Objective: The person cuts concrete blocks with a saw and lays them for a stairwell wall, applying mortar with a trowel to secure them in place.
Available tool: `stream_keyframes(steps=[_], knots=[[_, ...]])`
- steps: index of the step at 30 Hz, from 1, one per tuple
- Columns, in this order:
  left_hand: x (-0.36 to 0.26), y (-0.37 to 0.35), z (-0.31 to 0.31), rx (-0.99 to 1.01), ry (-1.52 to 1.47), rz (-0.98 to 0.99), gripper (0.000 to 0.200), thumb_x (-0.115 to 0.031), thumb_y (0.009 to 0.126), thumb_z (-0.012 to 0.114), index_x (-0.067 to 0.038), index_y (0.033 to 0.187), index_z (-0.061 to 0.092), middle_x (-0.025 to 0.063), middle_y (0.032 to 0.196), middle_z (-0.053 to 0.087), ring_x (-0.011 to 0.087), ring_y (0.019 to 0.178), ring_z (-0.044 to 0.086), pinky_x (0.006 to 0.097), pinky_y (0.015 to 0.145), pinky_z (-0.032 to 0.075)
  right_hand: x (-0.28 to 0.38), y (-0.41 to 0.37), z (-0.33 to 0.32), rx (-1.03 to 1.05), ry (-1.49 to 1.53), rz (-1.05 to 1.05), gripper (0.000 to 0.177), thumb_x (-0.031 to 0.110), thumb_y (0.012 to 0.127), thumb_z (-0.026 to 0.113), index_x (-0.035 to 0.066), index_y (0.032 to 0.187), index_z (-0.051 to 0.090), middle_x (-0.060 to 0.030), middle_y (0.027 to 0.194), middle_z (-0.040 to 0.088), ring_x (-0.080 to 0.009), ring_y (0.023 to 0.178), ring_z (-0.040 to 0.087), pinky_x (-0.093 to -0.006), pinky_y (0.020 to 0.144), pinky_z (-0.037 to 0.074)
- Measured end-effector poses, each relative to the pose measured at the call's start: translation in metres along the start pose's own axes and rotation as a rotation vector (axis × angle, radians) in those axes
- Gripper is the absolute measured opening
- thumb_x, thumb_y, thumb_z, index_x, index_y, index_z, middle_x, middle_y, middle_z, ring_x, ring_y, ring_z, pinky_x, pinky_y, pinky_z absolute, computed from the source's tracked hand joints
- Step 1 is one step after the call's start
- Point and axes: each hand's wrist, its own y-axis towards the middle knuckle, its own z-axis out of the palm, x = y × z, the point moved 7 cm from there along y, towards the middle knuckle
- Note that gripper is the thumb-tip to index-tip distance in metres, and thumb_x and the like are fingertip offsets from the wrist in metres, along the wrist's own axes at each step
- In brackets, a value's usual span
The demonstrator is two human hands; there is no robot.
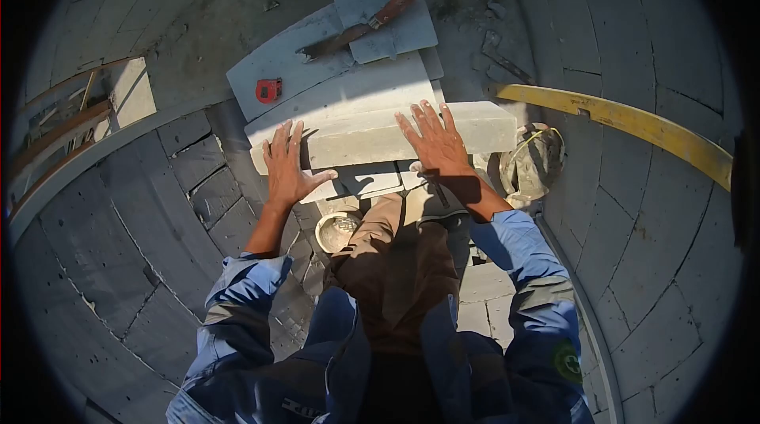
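A long pale building block lies crosswise in front of my legs. Flat against its left part rests my left hand, with fingers stretched out and the thumb pointing right along the near edge. My right hand lies on the block's right part, fingers spread over the top. Beyond it are wider pale slabs. On them sit a red tape measure and a hand saw with a reddish-brown handle, lying at a slant.
A yellow spirit level leans along the right block wall. A dusty bucket stands right of the block; a white round container is by my left knee. Another block wall rises at left, near a window opening.
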Motion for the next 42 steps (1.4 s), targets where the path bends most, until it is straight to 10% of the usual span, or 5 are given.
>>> stream_keyframes(steps=[7, 20, 29, 38, 42], knots=[[-0.009, 0.010, 0.027, -0.064, 0.180, 0.281, 0.052, -0.010, 0.071, 0.066, -0.006, 0.121, 0.050, 0.0115, 0.103, 0.051, 0.0296, 0.101, 0.051, 0.0424, 0.094, 0.037, 0.012, -0.004, -0.012, 0.028, 0.008, 0.116, 0.047, 0.004, 0.077, 0.064, 0.007, 0.122, 0.052, -0.0114, 0.107, 0.054, -0.0258, 0.103, 0.052, -0.0405, 0.087, 0.041], [-0.231, -0.092, -0.247, 0.370, -0.150, 1.002, 0.083, -0.022, 0.054, 0.083, -0.005, 0.127, 0.047, 0.0147, 0.101, 0.047, 0.0326, 0.106, 0.048, 0.0499, 0.103, 0.029, 0.106, -0.258, -0.321, 0.432, 0.434, 0.740, 0.094, 0.039, 0.066, 0.081, 0.005, 0.143, 0.038, -0.0260, 0.120, 0.049, -0.0401, 0.115, 0.048, -0.0515, 0.098, 0.039], [-0.407, -0.146, -0.284, 0.273, 0.332, 1.536, 0.106, -0.039, 0.055, 0.088, -0.013, 0.144, 0.036, 0.0104, 0.125, 0.051, 0.0279, 0.125, 0.046, 0.0568, 0.115, 0.011, 0.151, -0.385, -0.323, -0.199, 0.447, 1.091, 0.090, 0.030, 0.066, 0.080, 0.003, 0.141, 0.038, -0.0182, 0.120, 0.053, -0.0359, 0.109, 0.056, -0.0426, 0.088, 0.048], [-0.508, -0.114, -0.307, 0.071, -1.270, 0.819, 0.081, -0.046, 0.095, 0.052, 0.000, 0.152, 0.017, 0.0236, 0.156, 0.017, 0.0365, 0.146, 0.014, 0.0482, 0.118, 0.008, 0.201, -0.555, -0.298, -0.807, 0.623, 1.597, 0.094, 0.031, 0.061, 0.087, 0.000, 0.137, 0.042, -0.0204, 0.121, 0.057, -0.0356, 0.109, 0.060, -0.0410, 0.090, 0.050], [-0.578, -0.255, -0.209, 0.274, -0.997, 1.135, 0.084, -0.057, 0.097, 0.032, -0.001, 0.153, 0.004, 0.0214, 0.160, 0.000, 0.0365, 0.148, -0.001, 0.0517, 0.117, 0.001, 0.234, -0.606, -0.301, -0.967, 0.686, 1.797, 0.085, 0.029, 0.063, 0.085, 0.001, 0.133, 0.047, -0.0188, 0.116, 0.061, -0.0319, 0.106, 0.061, -0.0406, 0.090, 0.049]])
